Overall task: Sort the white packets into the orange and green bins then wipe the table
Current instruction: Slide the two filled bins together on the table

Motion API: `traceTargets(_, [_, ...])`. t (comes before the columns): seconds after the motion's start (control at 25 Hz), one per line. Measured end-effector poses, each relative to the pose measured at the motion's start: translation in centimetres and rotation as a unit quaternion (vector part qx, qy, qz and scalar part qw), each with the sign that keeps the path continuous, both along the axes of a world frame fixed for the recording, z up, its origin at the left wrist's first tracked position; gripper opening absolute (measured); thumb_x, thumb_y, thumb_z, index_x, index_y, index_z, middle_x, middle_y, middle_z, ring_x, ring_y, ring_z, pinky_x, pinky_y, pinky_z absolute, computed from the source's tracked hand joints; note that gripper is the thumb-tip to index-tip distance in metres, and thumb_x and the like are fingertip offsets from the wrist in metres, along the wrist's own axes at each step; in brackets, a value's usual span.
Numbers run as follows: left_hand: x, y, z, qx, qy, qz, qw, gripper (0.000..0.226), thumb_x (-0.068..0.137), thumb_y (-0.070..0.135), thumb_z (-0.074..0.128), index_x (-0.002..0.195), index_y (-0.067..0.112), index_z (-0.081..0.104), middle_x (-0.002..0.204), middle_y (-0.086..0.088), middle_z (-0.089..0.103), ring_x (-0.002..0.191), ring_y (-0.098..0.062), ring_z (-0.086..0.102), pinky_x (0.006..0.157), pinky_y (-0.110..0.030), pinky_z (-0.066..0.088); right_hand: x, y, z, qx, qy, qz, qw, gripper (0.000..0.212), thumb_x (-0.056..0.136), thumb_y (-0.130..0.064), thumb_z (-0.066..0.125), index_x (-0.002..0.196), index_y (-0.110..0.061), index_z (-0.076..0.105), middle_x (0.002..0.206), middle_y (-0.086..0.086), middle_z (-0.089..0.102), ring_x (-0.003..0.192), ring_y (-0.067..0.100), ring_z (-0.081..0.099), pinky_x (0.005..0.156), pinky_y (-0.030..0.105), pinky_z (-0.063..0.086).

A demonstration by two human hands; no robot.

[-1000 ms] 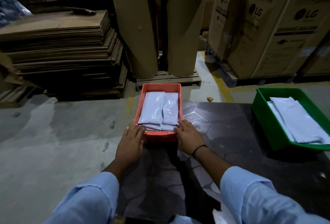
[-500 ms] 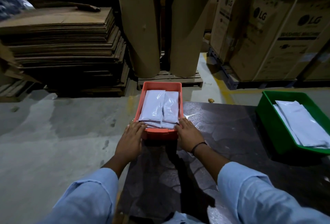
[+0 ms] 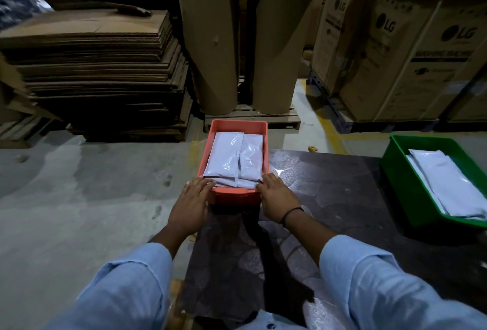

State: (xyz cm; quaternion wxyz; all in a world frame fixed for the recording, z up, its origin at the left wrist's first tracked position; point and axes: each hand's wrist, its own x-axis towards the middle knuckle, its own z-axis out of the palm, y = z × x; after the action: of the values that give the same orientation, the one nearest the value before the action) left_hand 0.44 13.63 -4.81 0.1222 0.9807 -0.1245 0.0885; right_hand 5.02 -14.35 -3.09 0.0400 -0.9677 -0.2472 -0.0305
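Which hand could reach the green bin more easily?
Probably the right. The right hand touches the orange bin's right corner, nearer the green bin; the left hand is at the left corner.

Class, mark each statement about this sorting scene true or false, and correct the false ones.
1. White packets lie in both the orange plastic bin and the green plastic bin. True.
2. The left hand and the right hand both touch the orange bin's near end. True.
3. The black wristband is on the left wrist. False: it is on the right wrist.
4. The green bin touches the orange bin. False: they stand apart, with dark table between them.
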Motion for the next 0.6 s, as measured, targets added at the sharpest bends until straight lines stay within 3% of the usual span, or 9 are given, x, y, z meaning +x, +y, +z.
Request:
traceTargets(0.2, [0.2,-0.7,0.3,-0.019,-0.008,0.001,1.0,0.059,0.09,0.032,0.042,0.147,0.021,0.043,0.156,-0.005,0.04,0.147,-0.029,0.032,0.124,-0.048,0.019,-0.6,0.3,-0.2,-0.008,-0.02,-0.01,1.0,0.053,0.082,-0.024,0.058,0.133,-0.01,0.053,0.149,0.024,0.041,0.139,0.045,0.035,0.119,0.053,0.026])
traceTargets(0.44, [0.5,-2.9,0.0,-0.038,0.015,0.029,0.999,0.072,0.098,0.067,0.023,0.157,0.027,0.027,0.167,-0.006,0.018,0.155,-0.027,0.015,0.125,-0.052,0.013,-1.7,0.9,-1.2,-0.01,0.004,-0.011,1.0,0.066,0.091,-0.026,0.05,0.152,-0.012,0.03,0.162,0.018,0.022,0.151,0.04,0.013,0.122,0.049,0.011])
traceTargets(0.6, [1.1,-5.5,1.1,-0.074,-0.028,0.024,0.997,0.072,0.099,0.067,0.027,0.156,0.025,0.028,0.169,-0.004,0.011,0.156,-0.023,0.01,0.126,-0.047,0.012,-1.9,0.1,-0.3,0.033,-0.015,-0.014,0.999,0.063,0.092,-0.024,0.043,0.152,-0.011,0.029,0.161,0.018,0.024,0.15,0.038,0.016,0.123,0.05,0.016])
